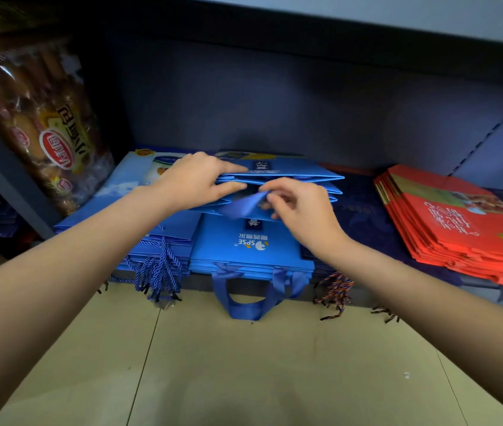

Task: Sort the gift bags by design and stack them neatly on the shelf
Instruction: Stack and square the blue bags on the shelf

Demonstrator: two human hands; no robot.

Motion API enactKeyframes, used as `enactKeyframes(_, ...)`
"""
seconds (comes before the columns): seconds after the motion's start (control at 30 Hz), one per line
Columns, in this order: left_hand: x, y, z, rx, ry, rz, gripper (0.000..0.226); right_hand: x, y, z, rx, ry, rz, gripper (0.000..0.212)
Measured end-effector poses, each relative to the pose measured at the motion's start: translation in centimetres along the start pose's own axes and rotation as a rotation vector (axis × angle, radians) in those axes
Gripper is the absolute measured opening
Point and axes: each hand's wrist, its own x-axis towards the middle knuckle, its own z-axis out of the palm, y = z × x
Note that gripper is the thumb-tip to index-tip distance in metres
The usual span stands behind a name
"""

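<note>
A stack of flat blue gift bags (250, 247) with ribbon handles lies in the middle of the shelf, handles hanging over the front edge. On top of it sit several folded blue bags (305, 176). My left hand (195, 179) pinches their left edge, thumb under, fingers over. My right hand (302, 207) pinches a loose blue flap (244, 206) at their lower edge. To the left lies a lighter blue stack with cord handles (164, 229). A red stack (459, 222) lies at the right.
A large bag of packaged bread (38, 124) leans on the left shelf upright. Dark navy bags (364, 216) lie under and between the blue and red stacks. Braided cord handles (334, 290) dangle over the shelf's front edge (198, 284). Tan floor tiles (244, 370) lie below.
</note>
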Motion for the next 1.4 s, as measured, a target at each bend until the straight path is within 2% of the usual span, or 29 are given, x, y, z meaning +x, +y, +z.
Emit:
enactKeyframes(0.13, -0.3, -0.4, 0.3, -0.045, -0.051, 0.005, 0.052, -0.1, 0.5, -0.6, -0.402, -0.335, -0.127, 0.052)
enactKeyframes(0.2, -0.7, -0.2, 0.6, -0.02, -0.115, -0.005, 0.079, 0.2, 0.8, -0.8, -0.441, -0.433, -0.13, 0.062)
enactKeyframes(0.27, -0.8, 0.2, 0.9, 0.109, -0.146, 0.02, 0.091, 0.4, 0.8, -0.8, -0.472, -0.514, -0.114, 0.068)
enactKeyframes(0.4, -0.8, 0.7, 2.1, 0.303, -0.128, 0.046, 0.083, 0.6, 1.3, 0.1, -0.623, -0.572, -0.043, 0.06)
enactKeyframes(0.5, -0.8, 1.0, 3.2, 0.345, 0.019, 0.076, 0.065, 0.8, 1.1, 0.1, -0.713, -0.582, -0.078, 0.038)
enactKeyframes(0.57, -0.8, 0.5, 3.7, 0.41, 0.179, 0.181, 0.058, 0.5, 1.1, -0.4, -0.739, -0.601, -0.166, 0.038)
enactKeyframes(0.63, -0.7, -0.3, 4.2, 0.439, 0.265, 0.223, 0.059, -0.2, 0.9, -1.4, -0.718, -0.526, -0.325, 0.038)
enactKeyframes(0.73, -0.7, -1.0, 4.8, 0.406, 0.284, 0.243, 0.065, -1.0, 0.7, -3.1, -0.548, -0.229, -0.566, 0.027)
enactKeyframes(0.77, -0.7, -1.0, 5.0, 0.398, 0.287, 0.243, 0.065, -0.9, 1.0, -3.5, -0.541, -0.146, -0.57, 0.027)
enactKeyframes(0.8, -0.7, -1.0, 5.0, 0.391, 0.286, 0.241, 0.066, -0.5, 1.4, -3.7, -0.582, -0.102, -0.517, 0.036)
enactKeyframes(0.87, -0.7, -1.2, 5.1, 0.354, 0.273, 0.258, 0.066, 0.2, 2.5, -3.6, -0.674, -0.172, -0.333, 0.068)
enactKeyframes(0.97, -0.6, -1.3, 5.1, 0.325, 0.229, 0.326, 0.065, 0.9, 3.6, -3.4, -0.745, -0.339, -0.237, 0.081)
enactKeyframes(1.03, -0.6, -1.8, 5.1, 0.316, 0.195, 0.398, 0.061, 1.5, 4.0, -3.6, -0.791, -0.387, -0.282, 0.076)
enactKeyframes(1.13, -1.2, -2.2, 4.8, 0.259, 0.148, 0.412, 0.054, 1.8, 4.4, -4.1, -0.823, -0.35, -0.379, 0.062)
enactKeyframes(1.2, -1.9, -2.0, 5.1, 0.254, 0.141, 0.387, 0.063, 1.5, 4.9, -3.8, -0.834, -0.305, -0.448, 0.057)
enactKeyframes(1.33, -2.3, -1.3, 6.8, 0.427, 0.091, 0.373, 0.083, 0.9, 5.5, -3.3, -0.826, -0.222, -0.531, 0.05)
enactKeyframes(1.4, -1.7, -1.0, 6.8, 0.438, 0.126, 0.354, 0.087, 0.7, 5.6, -3.2, -0.807, -0.158, -0.549, 0.047)
